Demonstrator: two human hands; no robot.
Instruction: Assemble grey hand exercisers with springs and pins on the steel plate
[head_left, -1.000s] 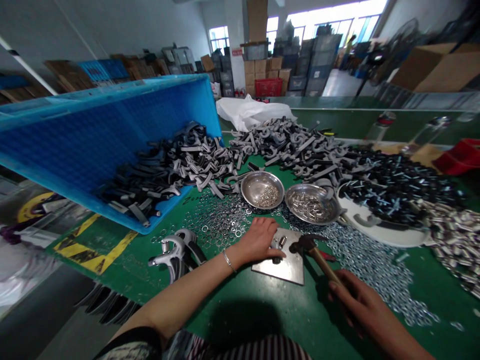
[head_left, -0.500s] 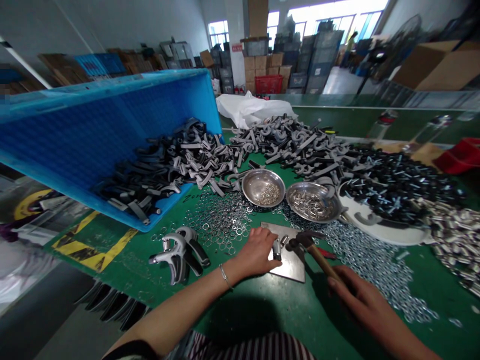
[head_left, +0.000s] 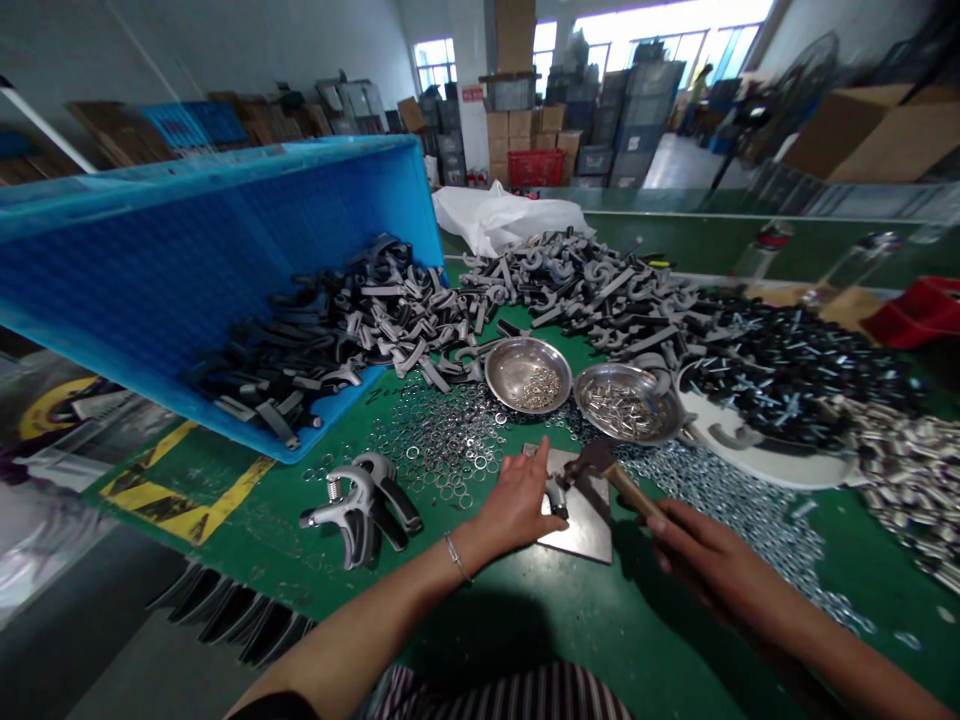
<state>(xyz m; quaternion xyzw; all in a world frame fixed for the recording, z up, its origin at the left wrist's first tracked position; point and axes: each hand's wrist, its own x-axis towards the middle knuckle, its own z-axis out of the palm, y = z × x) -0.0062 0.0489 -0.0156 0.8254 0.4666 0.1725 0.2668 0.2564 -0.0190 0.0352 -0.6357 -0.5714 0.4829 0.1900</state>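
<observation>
The left hand (head_left: 517, 500) stands in a narrow pinch against a small silver metal fitting (head_left: 556, 497), upright on a flat square steel plate (head_left: 589, 535). The right hand (head_left: 712, 560) wraps firmly round a wooden-handled steel hammer (head_left: 630, 490), whose head sits just beside the fitting. Far of them, a round steel bowl (head_left: 527, 375) holds small rings and another round steel bowl (head_left: 626, 402) holds short metal sleeves. At far left, a tilted blue plastic crate (head_left: 225, 220) holds dark grey handles.

Bright window glare (head_left: 675, 28), dim interior, warped edges
</observation>
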